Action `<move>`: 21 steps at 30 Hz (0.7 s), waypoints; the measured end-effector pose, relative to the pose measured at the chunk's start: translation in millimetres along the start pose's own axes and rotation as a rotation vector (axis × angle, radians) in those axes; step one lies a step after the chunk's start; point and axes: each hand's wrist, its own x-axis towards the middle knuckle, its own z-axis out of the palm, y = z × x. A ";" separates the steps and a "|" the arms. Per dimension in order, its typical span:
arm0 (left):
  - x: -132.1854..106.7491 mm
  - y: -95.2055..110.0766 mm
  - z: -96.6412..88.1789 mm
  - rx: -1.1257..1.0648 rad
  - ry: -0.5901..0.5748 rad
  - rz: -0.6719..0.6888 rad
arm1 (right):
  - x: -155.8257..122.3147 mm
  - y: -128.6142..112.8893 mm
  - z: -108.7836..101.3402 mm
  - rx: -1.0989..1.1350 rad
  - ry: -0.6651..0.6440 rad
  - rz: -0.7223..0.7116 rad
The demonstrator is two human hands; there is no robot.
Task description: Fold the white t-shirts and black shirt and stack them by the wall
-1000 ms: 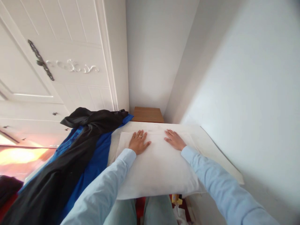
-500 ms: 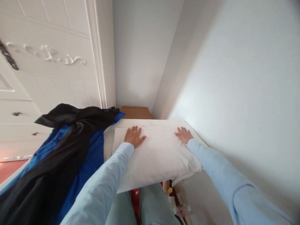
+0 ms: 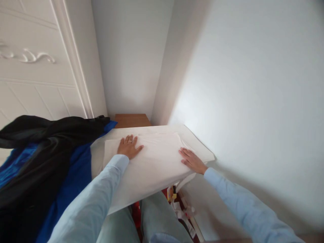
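Observation:
A white cloth (image 3: 149, 165) lies spread over a narrow padded board, which looks like an ironing board (image 3: 202, 145). My left hand (image 3: 129, 147) rests flat on the cloth near its far left corner, fingers spread, a ring on one finger. On the cloth's right side lies my right hand (image 3: 192, 160), its fingers stretched out and close together, pointing left. Neither hand grips anything. The near edge of the cloth hangs over the board's front, above my legs.
Black and blue garments (image 3: 68, 141) are heaped on the left. Behind the board stands a brown wooden piece (image 3: 133, 120), beside a white wardrobe (image 3: 37, 67). A wall (image 3: 240, 84) borders the right side. Small items (image 3: 178, 209) lie below the board.
My right hand has slid nearer and turned to point left, and the cloth's right side lies smoother and farther in from the board's tip. The view has turned right.

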 end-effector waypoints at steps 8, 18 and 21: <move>1.5 -4.5 -1.6 -0.300 0.073 0.030 | -22.4 22.3 -31.5 0.034 -0.105 0.145; -98.0 60.2 -51.3 -0.798 0.630 -0.128 | 120.4 -104.7 -57.3 0.148 0.163 -0.676; -149.9 98.6 -33.3 -0.618 0.611 -0.051 | 169.0 -132.7 -40.8 0.032 0.018 -0.714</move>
